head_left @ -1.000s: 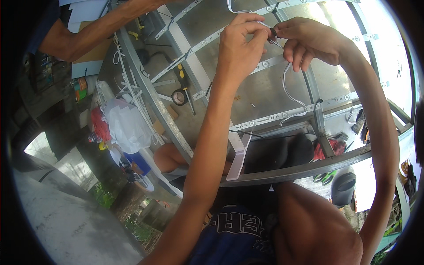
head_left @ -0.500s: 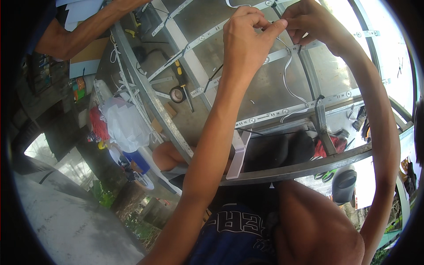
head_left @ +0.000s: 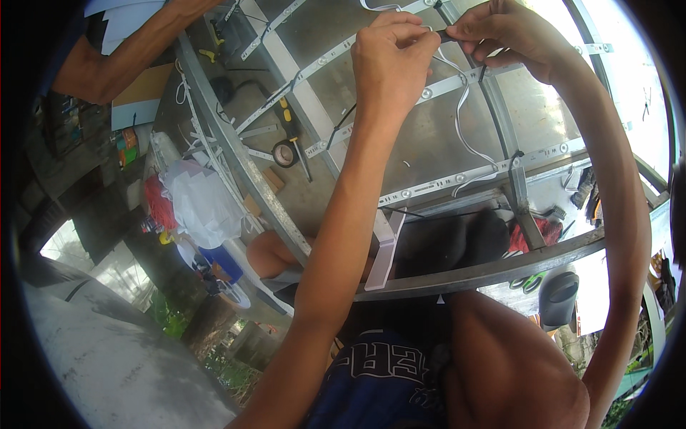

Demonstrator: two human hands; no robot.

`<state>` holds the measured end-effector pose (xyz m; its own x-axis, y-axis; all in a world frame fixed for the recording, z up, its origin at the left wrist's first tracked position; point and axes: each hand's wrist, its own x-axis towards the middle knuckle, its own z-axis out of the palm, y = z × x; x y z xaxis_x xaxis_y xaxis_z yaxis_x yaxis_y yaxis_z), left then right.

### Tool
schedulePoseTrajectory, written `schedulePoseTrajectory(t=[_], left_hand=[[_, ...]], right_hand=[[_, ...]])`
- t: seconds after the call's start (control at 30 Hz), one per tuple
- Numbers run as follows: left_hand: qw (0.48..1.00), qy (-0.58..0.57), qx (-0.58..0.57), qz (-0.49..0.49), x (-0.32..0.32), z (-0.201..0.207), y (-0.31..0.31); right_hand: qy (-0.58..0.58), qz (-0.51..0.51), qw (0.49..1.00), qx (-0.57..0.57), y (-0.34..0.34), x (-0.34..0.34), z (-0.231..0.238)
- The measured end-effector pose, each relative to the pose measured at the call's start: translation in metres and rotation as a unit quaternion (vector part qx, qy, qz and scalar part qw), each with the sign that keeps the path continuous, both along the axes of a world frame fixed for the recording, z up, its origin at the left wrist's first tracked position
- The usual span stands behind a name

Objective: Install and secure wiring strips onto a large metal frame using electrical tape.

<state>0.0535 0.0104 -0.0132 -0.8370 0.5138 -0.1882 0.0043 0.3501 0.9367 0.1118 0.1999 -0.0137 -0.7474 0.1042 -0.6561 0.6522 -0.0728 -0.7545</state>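
Both my hands are raised at the far side of a metal frame [head_left: 493, 114] crossed by light bars with round lenses. My left hand [head_left: 391, 64] is closed in a pinch on a thin white wire, whose gripped end the fingers hide. A short black strip [head_left: 444, 35], which looks like tape, spans the small gap between the hands. Its right end is pinched by the thumb and fingers of my right hand [head_left: 504, 32]. Below them, a loose length of white wire [head_left: 460, 121] hangs in a curve over the light bars [head_left: 464, 177].
Left of my forearm lie a roll of black tape [head_left: 285, 153] and a yellow-and-black screwdriver [head_left: 291, 125]. Another person's arm [head_left: 136, 61] reaches in at the upper left. The frame's curved near rail [head_left: 486, 275] crosses before my knee. Green-handled scissors [head_left: 530, 284] lie at right.
My hands have drawn slightly apart, the left one shifting a little left. The black strip now shows between them. The other person's arm has moved slightly.
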Motion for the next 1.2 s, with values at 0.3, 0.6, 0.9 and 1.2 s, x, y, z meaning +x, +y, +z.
schedulePoseTrajectory(t=[0.3,0.6,0.9,1.2], left_hand=[[0.999,-0.046,-0.016,0.005,0.001,0.009,-0.001],[0.999,0.048,-0.017,-0.015,0.001,-0.006,-0.002],[1.0,0.0,-0.011,0.001,0.001,0.001,0.003],[1.0,-0.023,0.006,0.006,0.001,-0.005,0.003]], right_hand=[[-0.013,0.006,0.999,0.041,-0.004,-0.001,0.009],[0.011,0.013,0.998,0.061,-0.008,0.003,0.028],[0.044,0.008,0.997,0.07,-0.006,0.004,0.027],[0.076,0.016,0.994,0.081,-0.007,0.004,0.033]])
